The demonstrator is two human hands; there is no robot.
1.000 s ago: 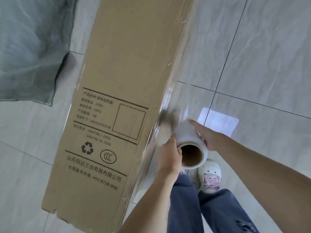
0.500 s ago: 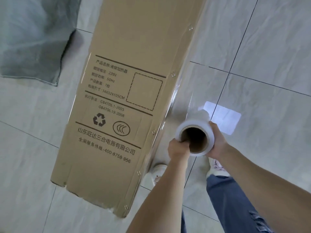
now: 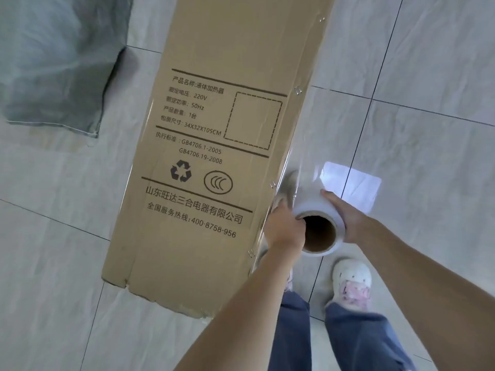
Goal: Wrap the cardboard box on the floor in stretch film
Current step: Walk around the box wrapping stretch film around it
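Film (image 3: 300,167) is being paid out here, a clear sheet stretched from the roll (image 3: 317,223) across to the right edge of the tall cardboard box (image 3: 219,135), which is seen standing on the tiled floor (image 3: 428,76) just left of the roll. The roll is held upright between both hands: the left hand (image 3: 284,228) is curled round its near side with fingertips hooked at the core's rim, while the right hand (image 3: 345,218) is wrapped against the outer film. The roll is judged light and easily steered, best held by its stiff cardboard core so it can spin; the film itself looks thin, clingy and slippery, likely to neck down or tear if pulled unevenly. The box appears rigid but tall, so it could be tipped by a hard tug. A grey cloth (image 3: 59,60) is lying on the floor, well apart.
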